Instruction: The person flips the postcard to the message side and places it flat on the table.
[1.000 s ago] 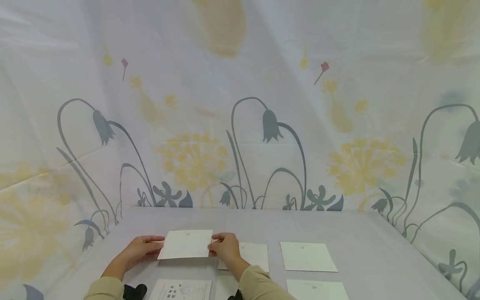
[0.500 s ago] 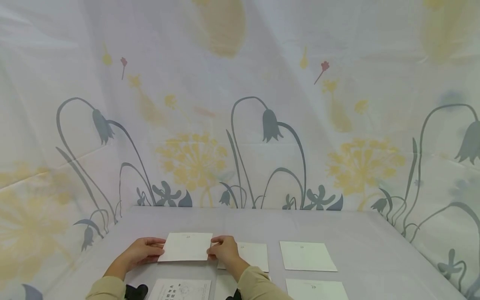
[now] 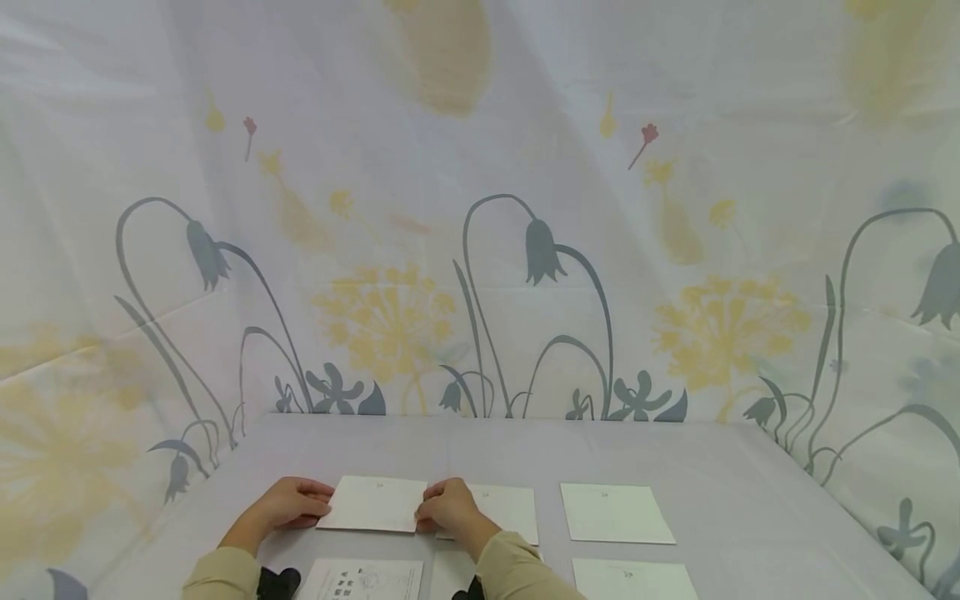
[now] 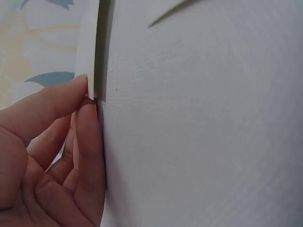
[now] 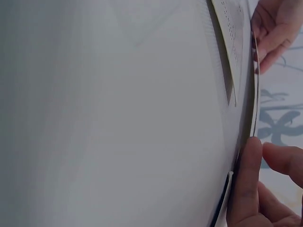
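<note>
A white rectangular card (image 3: 375,503) with a small mark near its far edge lies between both hands, close over the table. My left hand (image 3: 294,504) pinches its left edge; in the left wrist view, the thumb and forefinger meet at the corner of the card (image 4: 91,52). At the right edge is my right hand (image 3: 452,510), holding the card's side with thumb and fingers. Seen from the right wrist, a fingertip (image 5: 252,146) is right at the card's edge. Beneath the right hand, another white card (image 3: 506,508) is partly covered.
Two more white cards (image 3: 617,512) (image 3: 633,579) lie to the right. Nearer me are a printed sheet (image 3: 365,579) and a partly hidden white card (image 3: 450,575). A flowered curtain (image 3: 480,208) hangs behind the pale table (image 3: 750,500).
The card has come down and slightly toward me, from raised and tilted to lying nearly flat. Both hands have lowered with it. The other cards have stayed put.
</note>
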`<state>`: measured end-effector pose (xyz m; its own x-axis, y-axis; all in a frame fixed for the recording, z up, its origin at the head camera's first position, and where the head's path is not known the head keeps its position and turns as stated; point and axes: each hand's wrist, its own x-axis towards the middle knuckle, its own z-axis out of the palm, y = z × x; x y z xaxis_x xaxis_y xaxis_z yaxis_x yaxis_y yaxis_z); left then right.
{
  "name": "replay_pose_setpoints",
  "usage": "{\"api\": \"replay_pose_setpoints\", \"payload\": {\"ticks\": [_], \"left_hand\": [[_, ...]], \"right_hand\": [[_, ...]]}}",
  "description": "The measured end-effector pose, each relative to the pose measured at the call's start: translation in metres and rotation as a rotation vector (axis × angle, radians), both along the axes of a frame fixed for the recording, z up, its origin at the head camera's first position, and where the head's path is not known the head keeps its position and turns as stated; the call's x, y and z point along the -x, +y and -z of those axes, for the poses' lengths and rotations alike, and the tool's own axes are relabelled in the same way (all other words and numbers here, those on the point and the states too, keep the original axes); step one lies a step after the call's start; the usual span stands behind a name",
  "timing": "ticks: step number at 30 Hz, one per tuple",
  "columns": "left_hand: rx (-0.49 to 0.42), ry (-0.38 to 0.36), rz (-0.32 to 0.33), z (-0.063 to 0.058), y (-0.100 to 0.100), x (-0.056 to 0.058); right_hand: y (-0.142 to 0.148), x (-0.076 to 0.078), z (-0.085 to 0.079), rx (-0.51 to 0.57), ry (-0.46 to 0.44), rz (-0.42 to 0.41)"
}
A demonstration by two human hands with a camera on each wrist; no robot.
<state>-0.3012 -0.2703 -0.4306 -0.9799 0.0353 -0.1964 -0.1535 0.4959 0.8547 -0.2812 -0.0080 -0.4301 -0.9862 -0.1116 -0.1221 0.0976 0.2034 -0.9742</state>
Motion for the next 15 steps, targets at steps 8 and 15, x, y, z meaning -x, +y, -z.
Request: {"api": "replay_pose_setpoints", "payload": {"ticks": [8, 15], "left_hand": [[0.052, 0.009, -0.037, -0.0048, 0.0066, -0.0029], [0.07, 0.001, -0.063, -0.0057, 0.0063, -0.0051]], "right_hand": [[0.003, 0.0015, 0.0, 0.003, 0.014, -0.032], [0.005, -0.0003, -0.0034, -0.038, 0.034, -0.033]]}}
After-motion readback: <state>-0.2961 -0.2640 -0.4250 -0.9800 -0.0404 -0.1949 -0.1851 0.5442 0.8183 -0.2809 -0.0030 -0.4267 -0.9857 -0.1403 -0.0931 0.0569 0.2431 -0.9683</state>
